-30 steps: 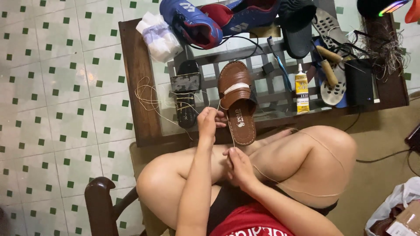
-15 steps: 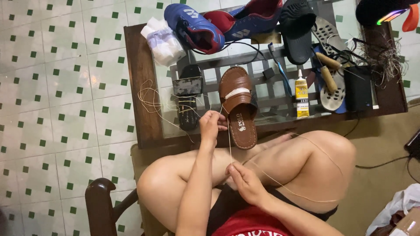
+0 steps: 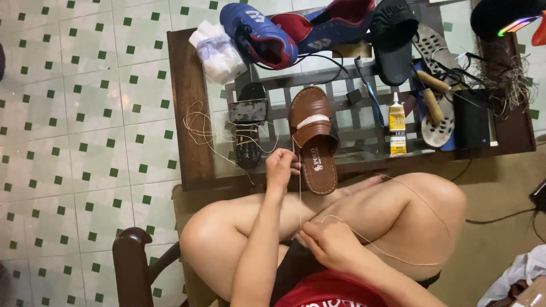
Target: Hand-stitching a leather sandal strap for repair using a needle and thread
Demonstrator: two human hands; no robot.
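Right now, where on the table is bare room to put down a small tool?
The glass between the brown sandal and the glue tube is bare. The wooden left edge is mostly bare, with loose thread across it. The back row with the blue shoes and the right end by the insole are crowded.

On the glass table (image 3: 190, 113) lies one brown sandal (image 3: 313, 139) at the centre, with two blue-and-red sports shoes (image 3: 256, 34) at twelve o'clock and one black slide (image 3: 392, 34) toward one o'clock. One glue tube (image 3: 397, 124), one blue toothbrush (image 3: 369, 94) and two wooden-handled tools (image 3: 432, 94) sit at three o'clock. One phone (image 3: 248, 111) and one white bag (image 3: 217, 54) sit at ten o'clock.
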